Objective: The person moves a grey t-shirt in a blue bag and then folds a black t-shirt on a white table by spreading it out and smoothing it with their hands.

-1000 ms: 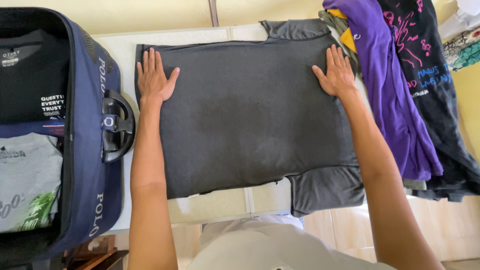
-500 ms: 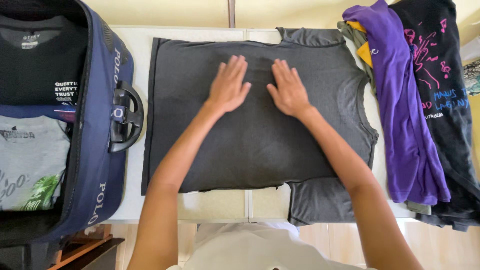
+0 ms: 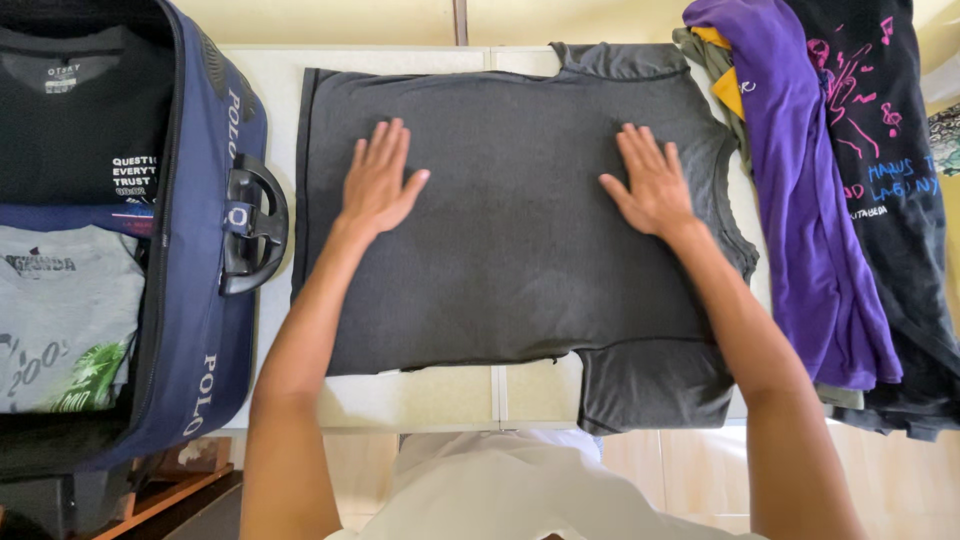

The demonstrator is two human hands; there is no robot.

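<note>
Both hands, left hand [image 3: 378,185] and right hand [image 3: 650,185], lie flat with fingers spread open on the grey t-shirt [image 3: 520,270], whose long axis runs sideways under them.

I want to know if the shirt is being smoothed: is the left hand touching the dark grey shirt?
Touching. The head view shows the left hand lying flat, palm down, fingers spread on the dark grey shirt.
</note>
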